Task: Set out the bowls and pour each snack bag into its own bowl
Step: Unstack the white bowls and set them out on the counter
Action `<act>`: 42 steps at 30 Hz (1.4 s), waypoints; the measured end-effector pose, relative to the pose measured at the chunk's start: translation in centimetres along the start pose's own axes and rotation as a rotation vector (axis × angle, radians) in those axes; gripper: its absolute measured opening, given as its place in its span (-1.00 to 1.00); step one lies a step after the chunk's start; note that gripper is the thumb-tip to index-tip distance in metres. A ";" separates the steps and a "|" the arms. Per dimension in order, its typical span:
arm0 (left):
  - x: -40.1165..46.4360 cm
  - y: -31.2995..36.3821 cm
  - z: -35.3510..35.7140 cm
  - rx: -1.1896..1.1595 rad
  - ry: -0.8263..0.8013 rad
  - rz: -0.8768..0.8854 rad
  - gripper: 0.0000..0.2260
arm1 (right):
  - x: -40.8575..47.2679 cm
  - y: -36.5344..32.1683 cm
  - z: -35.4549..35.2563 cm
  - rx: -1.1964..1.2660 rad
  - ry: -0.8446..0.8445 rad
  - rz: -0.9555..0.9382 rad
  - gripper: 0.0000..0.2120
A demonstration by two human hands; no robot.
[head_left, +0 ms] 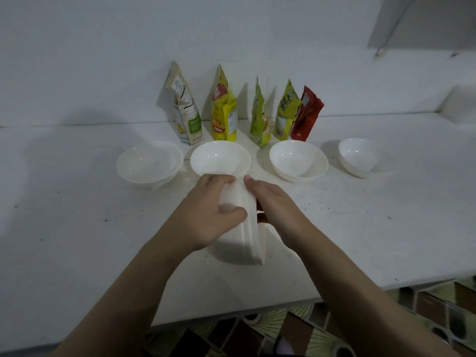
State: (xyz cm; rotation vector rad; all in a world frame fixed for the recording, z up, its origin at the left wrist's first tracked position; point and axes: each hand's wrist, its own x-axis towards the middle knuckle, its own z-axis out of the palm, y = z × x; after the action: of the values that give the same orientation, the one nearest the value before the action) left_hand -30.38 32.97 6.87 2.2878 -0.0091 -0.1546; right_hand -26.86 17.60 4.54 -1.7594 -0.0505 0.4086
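Four white bowls stand in a row on the white table: the far-left bowl (149, 163), the second bowl (220, 157), the third bowl (298, 161) and the far-right bowl (360, 157). Behind them five snack bags stand upright by the wall: a white-and-green bag (184, 109), a yellow bag (222, 112), a lime bag (260, 119), a yellow-green bag (286, 112) and a red bag (306, 114). My left hand (213, 212) and my right hand (273, 204) grip another white bowl (249, 238) from both sides. It is tilted on its edge, in front of the second bowl.
The table's front edge (283, 302) runs diagonally below my forearms, with patterned floor tiles (386, 325) beyond it. A white wall (231, 34) rises directly behind the bags. A raised ledge (458, 101) sits at the far right.
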 end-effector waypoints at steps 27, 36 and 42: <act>2.1 -6.2 -2.8 -0.156 0.249 -0.247 -0.74 | -1.1 -1.1 -0.8 -0.030 0.053 -0.354 -0.79; 2.0 -11.0 -3.1 -0.028 0.322 -0.288 -0.71 | -1.4 -2.3 -0.3 -0.095 0.103 -0.576 -0.78; 2.3 -11.6 -3.6 0.048 0.387 -0.253 -0.69 | -1.4 -2.2 0.6 -0.120 0.106 -0.564 -0.79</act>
State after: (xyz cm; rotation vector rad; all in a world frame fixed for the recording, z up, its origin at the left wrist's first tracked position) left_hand -28.22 43.22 0.29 2.3245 0.4819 0.1620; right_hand -27.97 18.30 6.92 -1.7912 -0.4917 -0.1006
